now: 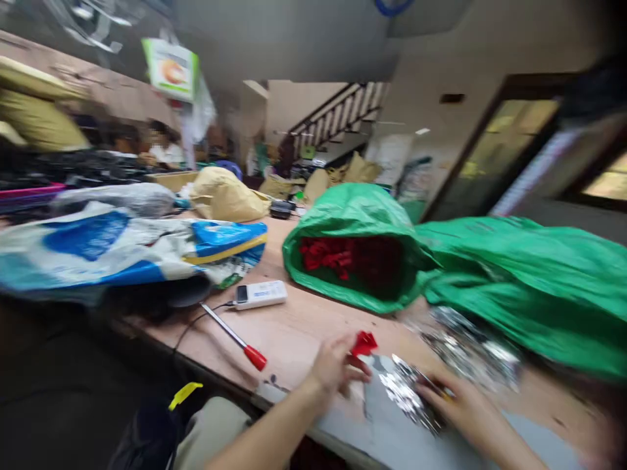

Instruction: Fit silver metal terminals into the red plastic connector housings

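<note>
My left hand [336, 365] is over the near edge of the table with its fingers bent and apart. A small red piece [364, 343] lies against its fingertips, and blur hides whether they touch. My right hand [448, 398] is closed at a heap of shiny silver metal pieces [406, 395] on a grey sheet [379, 424]. A thin dark item with a yellow-orange spot shows at its fingers, too blurred to name. To the left lies a metal rod with a red grip [255, 357].
A green sack [362, 202] opens toward me, with red pieces [328, 254] inside. Another green sack [529, 261] lies right, above clear bags of shiny parts [475, 352]. Left are a white device [260, 294] with a cable and a blue-white sack [122, 248]. A person [166, 147] sits far back.
</note>
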`<state>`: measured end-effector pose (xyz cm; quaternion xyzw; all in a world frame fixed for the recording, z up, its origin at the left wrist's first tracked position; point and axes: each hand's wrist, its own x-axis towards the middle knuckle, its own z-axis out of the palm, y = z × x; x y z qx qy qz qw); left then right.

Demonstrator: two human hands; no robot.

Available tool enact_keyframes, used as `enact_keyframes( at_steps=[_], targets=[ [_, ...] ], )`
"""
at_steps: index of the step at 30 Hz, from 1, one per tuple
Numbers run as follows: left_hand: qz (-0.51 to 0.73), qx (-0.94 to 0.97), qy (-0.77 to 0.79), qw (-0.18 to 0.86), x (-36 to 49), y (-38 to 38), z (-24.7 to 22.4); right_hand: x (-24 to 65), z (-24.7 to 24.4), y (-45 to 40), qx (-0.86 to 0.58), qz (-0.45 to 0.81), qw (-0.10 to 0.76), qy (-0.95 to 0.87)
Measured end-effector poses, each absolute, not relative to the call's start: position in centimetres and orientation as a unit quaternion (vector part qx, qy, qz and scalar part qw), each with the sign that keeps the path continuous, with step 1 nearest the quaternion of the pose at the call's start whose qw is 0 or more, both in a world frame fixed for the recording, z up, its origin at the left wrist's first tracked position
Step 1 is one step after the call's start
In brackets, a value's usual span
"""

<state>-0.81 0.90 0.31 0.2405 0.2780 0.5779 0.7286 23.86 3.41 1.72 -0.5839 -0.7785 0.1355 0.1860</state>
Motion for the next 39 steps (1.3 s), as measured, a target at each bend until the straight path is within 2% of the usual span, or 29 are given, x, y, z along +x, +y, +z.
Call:
enact_keyframes(
  at_steps=[3,7,11,17,29,39],
  targets=[
    [0.549,0.239,0.286,0.748,-1.2,0.7,0.5,24.4,3.2,2.7,-0.586,0.186,0.185,-0.767],
    [0.543,0.266,0.312,0.733,-1.5,0.5,0.8,25.0,4.2,3.2,-0.616,0.159,0.232,-0.736],
    [0.521,0.304,0.316,0.732,-1.6,-0.6,1.8,26.5,3.1,2.9,-0.638,0.148,0.249,-0.713],
    [0.474,0.342,0.313,0.749,-1.1,-2.4,3.1,29.8,2.0,3.4,-0.722,0.054,0.259,-0.639],
    [0.481,0.326,0.317,0.75,-0.8,-2.3,2.5,26.7,1.8,8.8,-0.744,-0.016,0.156,-0.65],
    [0.497,0.205,0.295,0.79,-1.1,-1.6,2.2,25.8,2.3,10.6,-0.739,-0.02,0.09,-0.667]
  ],
)
